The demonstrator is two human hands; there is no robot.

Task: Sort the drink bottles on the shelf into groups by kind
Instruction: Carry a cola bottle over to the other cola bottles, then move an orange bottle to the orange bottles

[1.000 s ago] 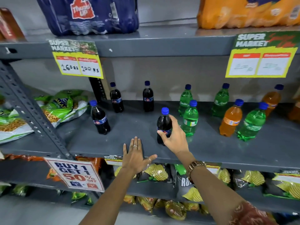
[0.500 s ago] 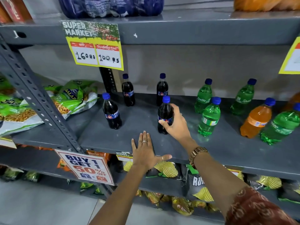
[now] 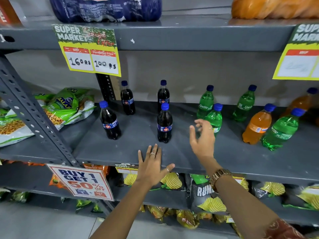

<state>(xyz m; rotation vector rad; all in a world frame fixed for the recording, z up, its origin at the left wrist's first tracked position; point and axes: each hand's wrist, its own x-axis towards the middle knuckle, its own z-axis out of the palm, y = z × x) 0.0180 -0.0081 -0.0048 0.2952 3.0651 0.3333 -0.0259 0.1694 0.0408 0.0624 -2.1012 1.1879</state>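
Several dark cola bottles stand upright on the grey shelf [image 3: 138, 149]: one front left [image 3: 110, 120], one front centre [image 3: 164, 125], two at the back [image 3: 127, 98] [image 3: 163, 96]. To their right stand green Sprite bottles [image 3: 206, 102] [image 3: 214, 119] [image 3: 245, 104] [image 3: 281, 130] and orange bottles [image 3: 258, 126] [image 3: 301, 102]. My left hand [image 3: 151, 165] lies flat on the shelf's front edge, fingers spread. My right hand [image 3: 203, 138] hovers open and empty, just right of the front centre cola bottle and in front of a green bottle.
A slanted perforated steel post [image 3: 34, 121] bounds the shelf at left, with green snack bags [image 3: 67, 106] beyond it. Price cards [image 3: 89, 50] hang from the upper shelf. Bottle multipacks [image 3: 107, 7] sit above. Chip bags [image 3: 207, 194] fill the lower shelf.
My right hand has let go of the front centre cola bottle and drawn away to the right, fingers opening. The bottle stands where it was set. My left hand has stayed on the shelf edge.
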